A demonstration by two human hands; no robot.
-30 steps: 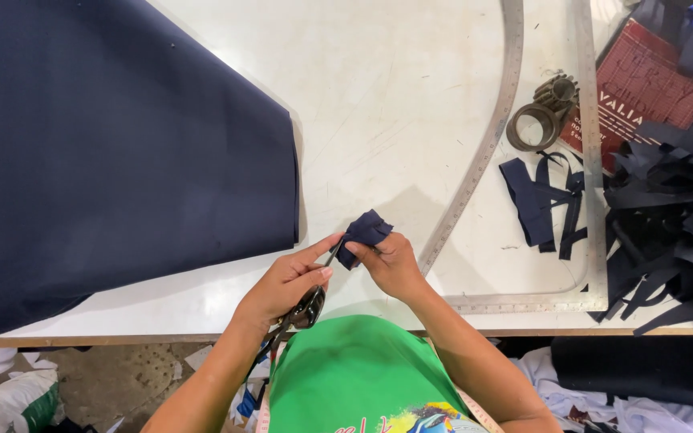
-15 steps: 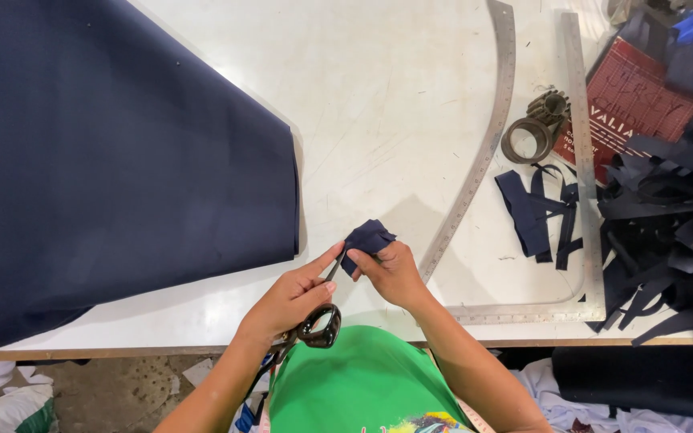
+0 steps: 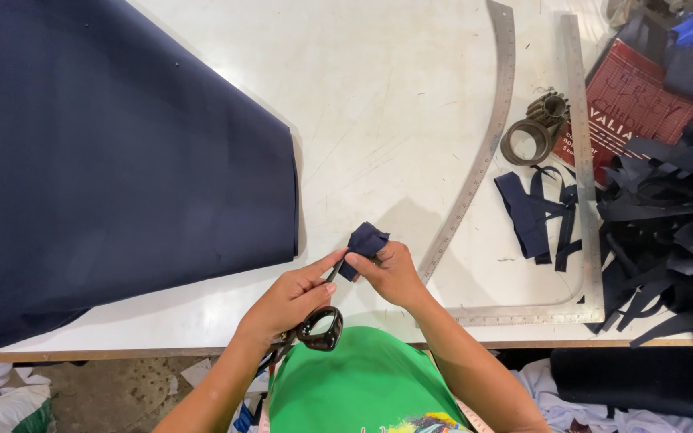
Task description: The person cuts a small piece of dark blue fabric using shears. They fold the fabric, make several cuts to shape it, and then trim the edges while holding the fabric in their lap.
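Scissors (image 3: 320,325) now drawn lower than half a second ago, black handle loop clear of left hand (image 3: 289,301), near green shirt (image 3: 362,385). Left hand closed around scissors, blades pointing up to small navy fabric scrap (image 3: 365,242). Right hand (image 3: 395,273) pinches scrap between fingertips, just above white table (image 3: 378,104) front edge. Large navy cloth (image 3: 106,160) spreads left. Curved metal ruler (image 3: 483,144) and L-shaped square (image 3: 583,200) lie right, navy strips (image 3: 535,212) between them.
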